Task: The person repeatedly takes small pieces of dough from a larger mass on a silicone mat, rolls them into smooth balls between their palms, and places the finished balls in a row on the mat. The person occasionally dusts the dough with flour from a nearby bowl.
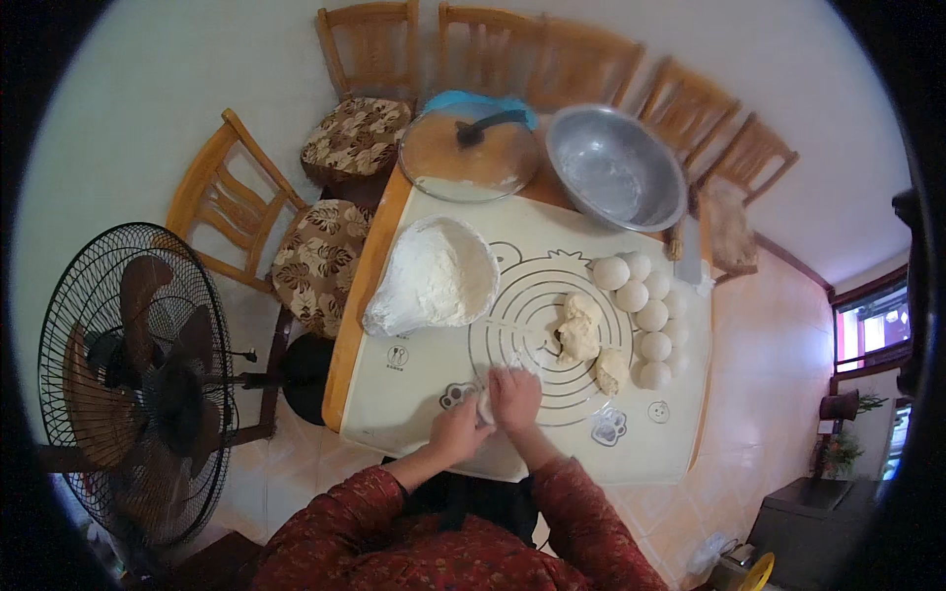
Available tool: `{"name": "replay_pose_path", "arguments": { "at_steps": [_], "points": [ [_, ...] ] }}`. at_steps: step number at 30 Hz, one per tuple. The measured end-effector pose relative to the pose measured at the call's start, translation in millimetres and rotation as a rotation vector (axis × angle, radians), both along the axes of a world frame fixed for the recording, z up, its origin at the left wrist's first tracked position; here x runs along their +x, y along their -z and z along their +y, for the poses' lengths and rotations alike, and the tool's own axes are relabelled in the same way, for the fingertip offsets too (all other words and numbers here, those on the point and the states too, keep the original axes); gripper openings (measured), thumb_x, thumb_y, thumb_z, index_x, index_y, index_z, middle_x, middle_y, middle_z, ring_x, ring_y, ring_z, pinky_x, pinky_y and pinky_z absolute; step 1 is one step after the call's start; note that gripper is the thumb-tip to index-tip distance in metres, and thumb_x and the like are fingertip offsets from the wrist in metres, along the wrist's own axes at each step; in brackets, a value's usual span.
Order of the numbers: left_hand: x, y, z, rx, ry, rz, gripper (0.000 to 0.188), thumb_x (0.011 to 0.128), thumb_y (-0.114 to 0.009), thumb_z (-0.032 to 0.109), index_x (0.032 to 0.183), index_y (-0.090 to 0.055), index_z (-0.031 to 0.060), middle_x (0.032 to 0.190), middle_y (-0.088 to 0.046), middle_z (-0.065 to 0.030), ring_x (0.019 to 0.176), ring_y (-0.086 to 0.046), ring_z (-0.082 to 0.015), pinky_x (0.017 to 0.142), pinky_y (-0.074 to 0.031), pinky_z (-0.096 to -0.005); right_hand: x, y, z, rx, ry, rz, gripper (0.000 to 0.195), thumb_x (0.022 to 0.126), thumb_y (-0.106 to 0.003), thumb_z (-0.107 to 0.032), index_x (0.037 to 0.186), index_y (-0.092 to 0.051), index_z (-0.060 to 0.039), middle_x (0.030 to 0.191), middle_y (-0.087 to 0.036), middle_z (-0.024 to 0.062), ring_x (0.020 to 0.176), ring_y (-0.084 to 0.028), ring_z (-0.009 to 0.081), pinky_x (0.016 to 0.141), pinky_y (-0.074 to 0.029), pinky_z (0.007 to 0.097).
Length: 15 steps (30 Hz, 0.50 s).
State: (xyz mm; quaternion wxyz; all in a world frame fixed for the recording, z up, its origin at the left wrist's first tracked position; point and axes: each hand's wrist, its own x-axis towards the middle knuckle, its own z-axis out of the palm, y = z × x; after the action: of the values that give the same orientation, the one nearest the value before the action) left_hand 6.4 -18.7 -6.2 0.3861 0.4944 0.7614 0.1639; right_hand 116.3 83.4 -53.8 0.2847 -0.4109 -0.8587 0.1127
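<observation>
My left hand (457, 431) and my right hand (515, 397) come together near the front edge of a silicone pastry mat (414, 428) printed with rings. Pinched between them is a small pale piece of dough (485, 408), mostly hidden by the fingers. To the right of my hands lie a rough lump of dough (580, 329) and a smaller cut lump (612, 371). Several smooth dough balls (652, 315) sit in rows along the mat's right side. White flour fills a scoop-shaped vessel (380, 306) at the left, its handle end pointing towards me.
At the back stand a steel basin (591, 140) and a glass lid (473, 166) with a black handle. A flat blade-like tool (688, 264) lies by the right edge. Wooden chairs (369, 52) line the far side; a standing fan (140, 377) is at the left.
</observation>
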Motion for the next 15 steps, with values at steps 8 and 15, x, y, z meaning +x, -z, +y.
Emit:
{"name": "replay_pose_path", "arguments": {
  "at_steps": [8,15],
  "points": [
    [-1,-11,30,0.114,-0.028,0.014,0.058,0.078,-0.077,0.026,0.124,-0.051,0.0044,0.097,-0.07,-0.0173,0.094,-0.068,-0.0389,0.078,-0.053,-0.0518,-10,-39,19,-0.457,0.344,0.167,0.025,0.089,-0.069,-0.029,0.109,-0.068,-0.0148,0.077,-0.064,0.0068,0.072,-0.062,0.0283,0.064,-0.046,0.042],
    [18,2,3,0.038,-0.035,0.036,0.055,0.078,-0.079,0.026,0.116,-0.048,0.0021,0.087,-0.07,-0.0195,0.081,-0.068,-0.0419,0.07,-0.053,-0.0521,13,-11,-19,-0.067,0.103,0.037,0.01,0.086,-0.073,-0.021,0.092,-0.068,-0.0143,0.073,-0.058,0.0079,0.07,-0.058,0.0307,0.063,-0.042,0.0444]
  ]
}}
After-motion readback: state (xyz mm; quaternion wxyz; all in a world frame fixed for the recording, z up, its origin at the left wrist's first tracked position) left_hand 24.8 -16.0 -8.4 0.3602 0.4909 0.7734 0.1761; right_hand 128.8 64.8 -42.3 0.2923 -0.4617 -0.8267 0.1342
